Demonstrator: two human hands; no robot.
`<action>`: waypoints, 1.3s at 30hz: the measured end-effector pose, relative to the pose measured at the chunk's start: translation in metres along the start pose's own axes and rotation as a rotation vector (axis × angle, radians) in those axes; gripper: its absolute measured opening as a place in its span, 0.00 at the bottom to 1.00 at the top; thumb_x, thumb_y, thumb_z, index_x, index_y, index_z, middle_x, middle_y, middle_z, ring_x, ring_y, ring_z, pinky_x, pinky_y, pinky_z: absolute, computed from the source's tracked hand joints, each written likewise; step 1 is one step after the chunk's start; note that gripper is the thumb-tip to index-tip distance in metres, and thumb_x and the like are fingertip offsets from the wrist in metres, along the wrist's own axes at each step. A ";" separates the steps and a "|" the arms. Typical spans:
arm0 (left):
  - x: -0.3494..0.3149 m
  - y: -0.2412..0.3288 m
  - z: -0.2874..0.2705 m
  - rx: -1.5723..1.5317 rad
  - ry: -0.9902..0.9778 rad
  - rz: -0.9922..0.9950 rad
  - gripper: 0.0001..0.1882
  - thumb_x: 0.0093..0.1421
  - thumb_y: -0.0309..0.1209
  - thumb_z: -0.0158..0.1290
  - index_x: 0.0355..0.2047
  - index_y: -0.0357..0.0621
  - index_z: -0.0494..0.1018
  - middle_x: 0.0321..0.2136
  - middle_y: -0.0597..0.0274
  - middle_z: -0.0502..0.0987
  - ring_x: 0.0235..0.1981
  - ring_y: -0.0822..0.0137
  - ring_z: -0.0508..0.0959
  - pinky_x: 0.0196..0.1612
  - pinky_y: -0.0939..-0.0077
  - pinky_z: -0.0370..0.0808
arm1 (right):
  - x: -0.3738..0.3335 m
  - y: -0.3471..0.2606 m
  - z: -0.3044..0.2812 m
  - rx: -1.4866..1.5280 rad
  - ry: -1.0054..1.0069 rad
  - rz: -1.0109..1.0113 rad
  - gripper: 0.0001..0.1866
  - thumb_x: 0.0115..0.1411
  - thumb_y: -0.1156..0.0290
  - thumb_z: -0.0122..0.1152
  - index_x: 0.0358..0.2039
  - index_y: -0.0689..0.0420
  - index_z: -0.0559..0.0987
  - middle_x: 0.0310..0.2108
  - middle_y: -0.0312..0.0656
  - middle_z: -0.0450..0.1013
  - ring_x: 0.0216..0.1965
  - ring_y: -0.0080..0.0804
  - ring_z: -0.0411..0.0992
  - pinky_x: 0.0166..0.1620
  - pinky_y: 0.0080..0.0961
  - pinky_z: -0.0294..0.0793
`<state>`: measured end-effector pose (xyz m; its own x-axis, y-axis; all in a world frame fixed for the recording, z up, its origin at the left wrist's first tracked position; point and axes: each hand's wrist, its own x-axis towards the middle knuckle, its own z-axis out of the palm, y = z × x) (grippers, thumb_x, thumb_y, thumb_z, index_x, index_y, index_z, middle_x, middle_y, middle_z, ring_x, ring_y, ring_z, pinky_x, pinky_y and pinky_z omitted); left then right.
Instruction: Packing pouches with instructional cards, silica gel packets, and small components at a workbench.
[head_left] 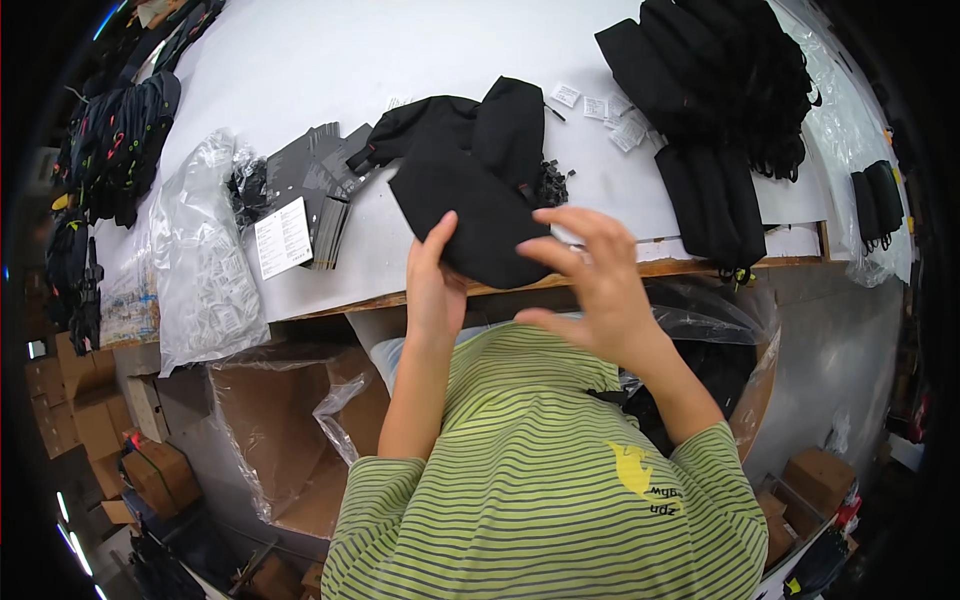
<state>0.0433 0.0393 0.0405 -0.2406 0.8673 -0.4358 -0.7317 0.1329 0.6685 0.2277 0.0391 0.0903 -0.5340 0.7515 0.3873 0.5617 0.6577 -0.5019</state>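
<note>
A black fabric pouch with a rounded lower end (468,215) is at the table's front edge. My left hand (437,285) grips its lower left side, thumb over the front; the other fingers are hidden behind it. At the pouch's right side, my right hand (595,280) has its fingers spread, with the fingertips close to the cloth. Whether they touch it I cannot tell. Just behind lie more black fabric pieces (508,125), one with a small reddish tag. Small black plastic bits (553,185) are heaped beside them.
To the left are dark grey cards (310,165), a white printed card (283,238) and a clear bag of small white packets (205,280). White labels (627,130) and a stack of black pouches (710,75) are at right. A plastic-lined carton (280,440) stands below the wooden edge.
</note>
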 end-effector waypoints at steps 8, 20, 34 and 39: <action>-0.011 0.001 -0.022 0.340 -0.233 0.121 0.27 0.62 0.33 0.52 0.58 0.40 0.57 0.52 0.56 0.68 0.51 0.65 0.70 0.52 0.71 0.68 | 0.009 0.024 0.002 0.433 0.025 0.059 0.28 0.40 0.80 0.68 0.46 0.52 0.76 0.35 0.42 0.74 0.34 0.36 0.74 0.37 0.26 0.74; -0.002 0.036 -0.030 1.011 -0.654 0.811 0.14 0.42 0.22 0.62 0.33 0.40 0.78 0.33 0.58 0.67 0.33 0.64 0.67 0.38 0.75 0.66 | 0.002 0.041 -0.051 0.487 -0.389 0.361 0.17 0.45 0.74 0.70 0.39 0.52 0.83 0.31 0.35 0.71 0.21 0.20 0.61 0.25 0.19 0.61; 0.028 0.103 -0.113 1.480 0.206 1.035 0.13 0.63 0.32 0.49 0.44 0.40 0.74 0.48 0.51 0.68 0.50 0.56 0.68 0.52 0.66 0.65 | -0.120 0.147 -0.152 -0.585 0.668 0.644 0.18 0.54 0.71 0.64 0.47 0.45 0.79 0.36 0.36 0.72 0.25 0.24 0.68 0.32 0.22 0.70; 0.053 0.115 -0.163 1.945 0.457 0.855 0.25 0.61 0.42 0.52 0.54 0.41 0.69 0.60 0.44 0.61 0.61 0.47 0.60 0.61 0.58 0.57 | -0.142 0.198 -0.132 -0.332 0.154 0.886 0.32 0.50 0.81 0.56 0.55 0.37 0.72 0.45 0.42 0.67 0.26 0.29 0.68 0.37 0.26 0.72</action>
<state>-0.1577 0.0224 -0.0042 -0.3771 0.8607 0.3420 0.9240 0.3245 0.2023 0.4984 0.0690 0.0385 0.2470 0.9656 0.0816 0.8846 -0.1903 -0.4257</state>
